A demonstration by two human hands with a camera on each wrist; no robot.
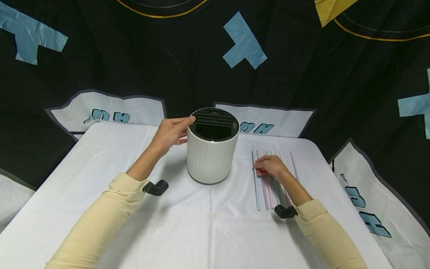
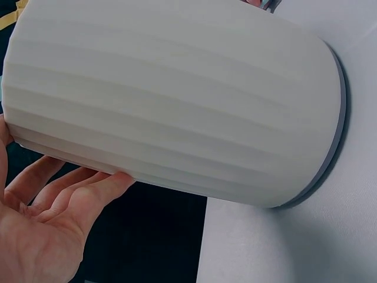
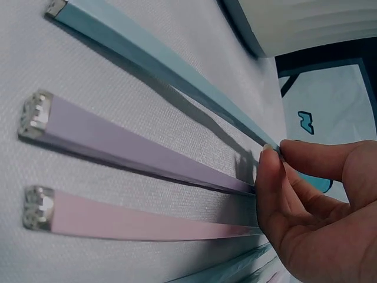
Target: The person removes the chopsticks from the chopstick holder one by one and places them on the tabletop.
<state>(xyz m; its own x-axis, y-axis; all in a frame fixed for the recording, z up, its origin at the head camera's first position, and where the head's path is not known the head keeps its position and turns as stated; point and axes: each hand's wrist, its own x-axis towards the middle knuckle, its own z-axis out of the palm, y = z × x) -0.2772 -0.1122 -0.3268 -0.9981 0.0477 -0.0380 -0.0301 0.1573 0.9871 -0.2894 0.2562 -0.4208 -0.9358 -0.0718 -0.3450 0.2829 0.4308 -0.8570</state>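
A white ribbed cylindrical bin (image 1: 211, 160) stands upright on the table, its black top (image 1: 216, 116) showing a dark opening. My left hand (image 1: 169, 132) holds it at the left, thumb on the upper rim and fingers against the side. Right of the bin, my right hand (image 1: 272, 165) pinches a light-blue stick (image 3: 159, 65) between thumb and index finger. That stick's near end is silver and slightly off the cloth. Beside it lie a purple stick (image 3: 129, 144) and a pink stick (image 3: 129, 218), also silver-ended. Several more sticks are partly hidden under the right hand.
White cloth covers the table (image 1: 188, 224). A lone purple stick (image 1: 294, 164) lies right of the group. A black curtain (image 1: 188, 67) with blue patches hangs behind the table's far edge.
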